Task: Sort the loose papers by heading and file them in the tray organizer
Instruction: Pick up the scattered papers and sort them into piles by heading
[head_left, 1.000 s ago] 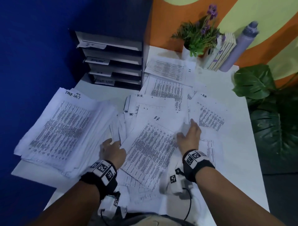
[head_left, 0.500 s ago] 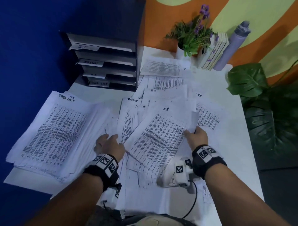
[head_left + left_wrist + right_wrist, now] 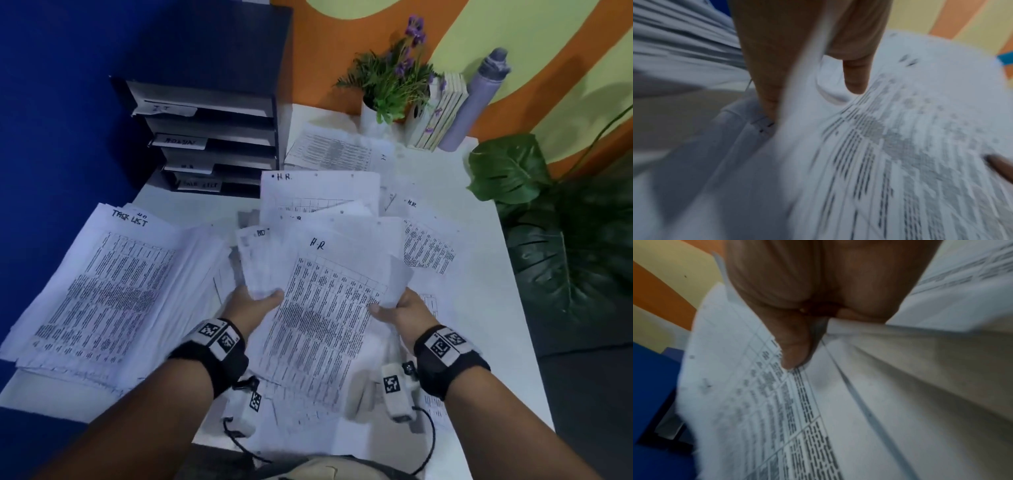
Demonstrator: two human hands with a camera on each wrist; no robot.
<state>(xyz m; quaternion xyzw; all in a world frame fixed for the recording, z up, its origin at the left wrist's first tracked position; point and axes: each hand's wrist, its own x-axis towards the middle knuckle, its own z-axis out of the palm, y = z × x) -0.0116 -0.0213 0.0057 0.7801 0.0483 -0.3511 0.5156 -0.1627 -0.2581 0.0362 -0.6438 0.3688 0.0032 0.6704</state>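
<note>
1. A sheaf of papers (image 3: 318,308), its top sheet headed "H.R." over a printed table, is held up off the tabletop (image 3: 455,349) in front of the person, tilted toward the camera.
2. The left hand (image 3: 253,305) pinches the sheaf's left edge, thumb on the printed face and fingers behind; the left wrist view, though blurred, shows the thumb (image 3: 855,76) lying on the sheet.
3. The right hand (image 3: 400,308) pinches the right edge the same way; in the right wrist view its thumb (image 3: 795,352) presses on the table print and the other fingers are hidden behind the paper.
4. More sheets fan out behind the top one, one of them marked with a short heading too small to read surely.
5. Loose sheets (image 3: 428,250) lie scattered under and beyond the sheaf, two headed "H.R."; another sheet (image 3: 332,150) lies further back, near the plant pot.
6. A thick stack (image 3: 102,291) headed "TASK LIST" lies on the tabletop's left part, apart from the sheaf.
7. The tray organizer (image 3: 212,137) stands at the back left corner, against the blue wall, with a paper label on the front of each tier; the labels are hard to read.
8. At the back right stand a potted plant (image 3: 394,78) with purple flowers, some books (image 3: 442,109) and a grey bottle (image 3: 476,99), close together.
9. Large green leaves (image 3: 507,168) hang just off the right edge.
</note>
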